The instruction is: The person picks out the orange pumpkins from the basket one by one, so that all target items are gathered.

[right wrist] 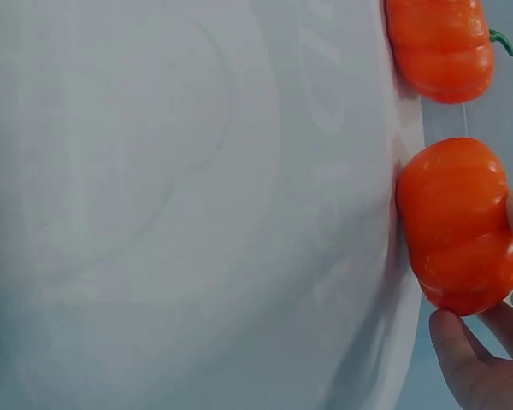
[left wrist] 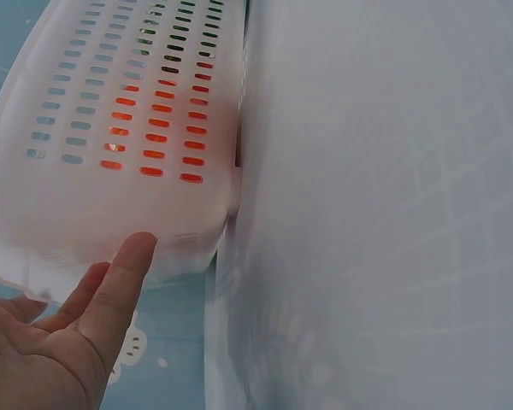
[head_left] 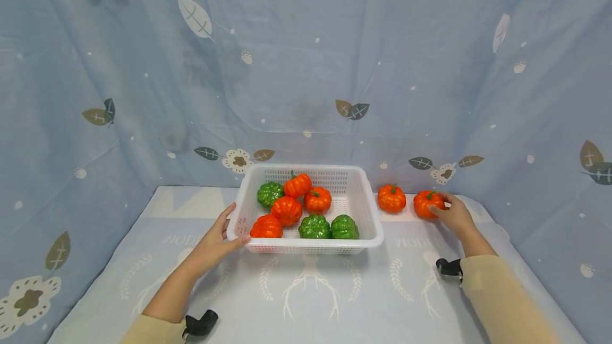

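A white plastic basket (head_left: 373, 216) stands at the middle of the table with several orange pumpkins (head_left: 287, 211) and green pumpkins (head_left: 344, 227) in it. At its front left corner, my left hand (head_left: 217, 243) holds the basket, thumb at the rim and fingers along the outside. In the left wrist view, a fingertip touches the slotted basket's outer wall (left wrist: 111, 205). To the right of the basket, my right hand (head_left: 456, 216) grips an orange pumpkin (right wrist: 457, 226), thumb in front and fingers around its right side. Another orange pumpkin (head_left: 391, 198) sits between it and the basket.
The table (head_left: 306, 291) has a pale cloth with white printed patterns. A blue curtain (head_left: 296, 68) with leaves and flowers hangs right behind the table's back edge and along both sides. Black wrist devices (head_left: 202, 323) show at both sleeves.
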The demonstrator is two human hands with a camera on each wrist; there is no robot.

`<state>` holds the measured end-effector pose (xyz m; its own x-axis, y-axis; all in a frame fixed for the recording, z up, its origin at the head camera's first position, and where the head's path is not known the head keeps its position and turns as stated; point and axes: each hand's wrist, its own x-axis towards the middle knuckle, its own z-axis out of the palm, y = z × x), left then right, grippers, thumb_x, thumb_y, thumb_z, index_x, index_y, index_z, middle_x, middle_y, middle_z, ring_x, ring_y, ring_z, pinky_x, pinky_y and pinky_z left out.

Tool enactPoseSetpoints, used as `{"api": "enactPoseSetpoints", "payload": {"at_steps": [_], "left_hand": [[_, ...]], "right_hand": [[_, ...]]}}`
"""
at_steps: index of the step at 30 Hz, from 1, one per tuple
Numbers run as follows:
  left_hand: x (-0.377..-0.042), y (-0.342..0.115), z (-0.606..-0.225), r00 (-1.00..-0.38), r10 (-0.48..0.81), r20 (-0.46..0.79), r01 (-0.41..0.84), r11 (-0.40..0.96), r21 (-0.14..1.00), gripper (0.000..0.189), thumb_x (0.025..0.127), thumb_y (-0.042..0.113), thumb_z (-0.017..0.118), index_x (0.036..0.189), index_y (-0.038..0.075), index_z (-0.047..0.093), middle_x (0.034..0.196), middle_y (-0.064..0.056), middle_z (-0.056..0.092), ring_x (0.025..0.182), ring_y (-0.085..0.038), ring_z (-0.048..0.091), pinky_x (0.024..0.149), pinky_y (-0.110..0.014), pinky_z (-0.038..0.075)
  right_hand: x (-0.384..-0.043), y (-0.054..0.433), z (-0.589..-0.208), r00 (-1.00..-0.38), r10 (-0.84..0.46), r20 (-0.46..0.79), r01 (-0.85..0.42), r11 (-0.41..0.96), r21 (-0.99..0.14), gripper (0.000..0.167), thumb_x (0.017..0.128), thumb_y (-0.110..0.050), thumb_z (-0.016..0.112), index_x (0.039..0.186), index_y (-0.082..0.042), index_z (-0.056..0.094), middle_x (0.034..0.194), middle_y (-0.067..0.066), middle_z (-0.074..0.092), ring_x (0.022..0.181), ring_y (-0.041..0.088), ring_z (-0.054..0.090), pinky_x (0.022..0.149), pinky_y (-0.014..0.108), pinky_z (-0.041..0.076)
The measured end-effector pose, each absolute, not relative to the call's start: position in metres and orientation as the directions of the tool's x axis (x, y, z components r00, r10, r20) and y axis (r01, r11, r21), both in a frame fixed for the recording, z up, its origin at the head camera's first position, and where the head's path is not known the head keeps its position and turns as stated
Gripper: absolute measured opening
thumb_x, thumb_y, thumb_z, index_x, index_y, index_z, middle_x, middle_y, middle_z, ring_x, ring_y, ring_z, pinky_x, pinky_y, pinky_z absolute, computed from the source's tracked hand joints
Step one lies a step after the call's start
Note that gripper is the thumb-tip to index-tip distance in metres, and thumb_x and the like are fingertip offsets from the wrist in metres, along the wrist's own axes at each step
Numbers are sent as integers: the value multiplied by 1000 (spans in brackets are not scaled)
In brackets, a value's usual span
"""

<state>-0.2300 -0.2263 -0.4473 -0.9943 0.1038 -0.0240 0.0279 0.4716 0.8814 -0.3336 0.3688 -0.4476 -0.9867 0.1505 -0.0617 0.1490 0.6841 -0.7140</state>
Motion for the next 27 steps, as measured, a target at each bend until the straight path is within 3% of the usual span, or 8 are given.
{"api": "enactPoseSetpoints", "payload": {"at_steps": [11, 27], "left_hand": [[-230, -226, -448, -995, 94, -25, 22, 464, 886, 103, 87, 37, 77, 162, 23, 7, 156, -22, 35, 140, -44, 39, 103, -63, 41], [-229, -227, -447, -994, 108, -17, 34, 459, 888, 103, 88, 36, 76, 162, 22, 6, 157, -22, 35, 140, -43, 39, 103, -62, 42]], "right_hand": [[-334, 366, -454, -972, 205, -113, 221, 644, -733, 78, 101, -37, 58, 153, 9, 22, 154, 37, 23, 139, 55, 26, 110, 60, 33], [-337, 355, -460, -973, 231, -33, 172, 615, -770, 69, 100, -30, 61, 147, 12, 33, 149, 35, 36, 133, 50, 38, 108, 55, 39]]}}
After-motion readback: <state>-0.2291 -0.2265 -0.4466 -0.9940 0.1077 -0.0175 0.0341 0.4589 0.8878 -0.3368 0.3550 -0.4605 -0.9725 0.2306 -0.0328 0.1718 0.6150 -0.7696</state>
